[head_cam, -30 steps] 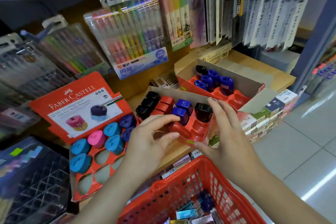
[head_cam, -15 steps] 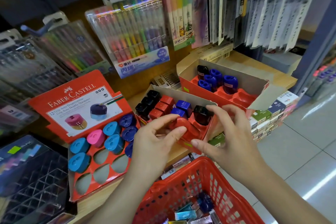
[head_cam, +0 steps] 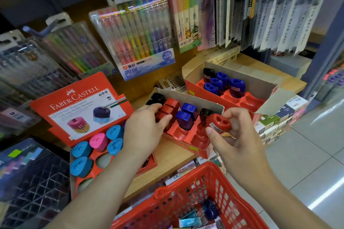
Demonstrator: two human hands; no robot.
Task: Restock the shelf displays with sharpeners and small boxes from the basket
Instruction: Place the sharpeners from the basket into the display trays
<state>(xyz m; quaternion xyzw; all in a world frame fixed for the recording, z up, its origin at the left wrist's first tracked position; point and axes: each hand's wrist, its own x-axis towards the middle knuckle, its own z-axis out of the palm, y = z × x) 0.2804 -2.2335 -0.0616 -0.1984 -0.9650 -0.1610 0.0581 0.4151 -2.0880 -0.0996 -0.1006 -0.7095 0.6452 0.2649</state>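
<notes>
My right hand (head_cam: 236, 135) grips a red two-hole sharpener (head_cam: 218, 123) just above the front right slots of the middle display box (head_cam: 188, 96). That box holds black, red and blue sharpeners in a red tray. My left hand (head_cam: 145, 128) pinches a red sharpener (head_cam: 164, 114) in the box's left rows. The red basket (head_cam: 188, 199) sits below, with a blue sharpener (head_cam: 211, 208) and small boxes (head_cam: 189, 222) inside.
A Faber-Castell display (head_cam: 87, 117) with blue and pink sharpeners stands at left, with several bare slots. A second box (head_cam: 240, 80) of blue sharpeners sits behind right. Pen packs (head_cam: 137, 39) hang above the wooden shelf (head_cam: 167, 158). Stacked small cartons (head_cam: 279, 122) line the shelf's lower right.
My right hand has lifted a red sharpener clear of the tray's front. My left hand moved left and back onto the red sharpeners in the box.
</notes>
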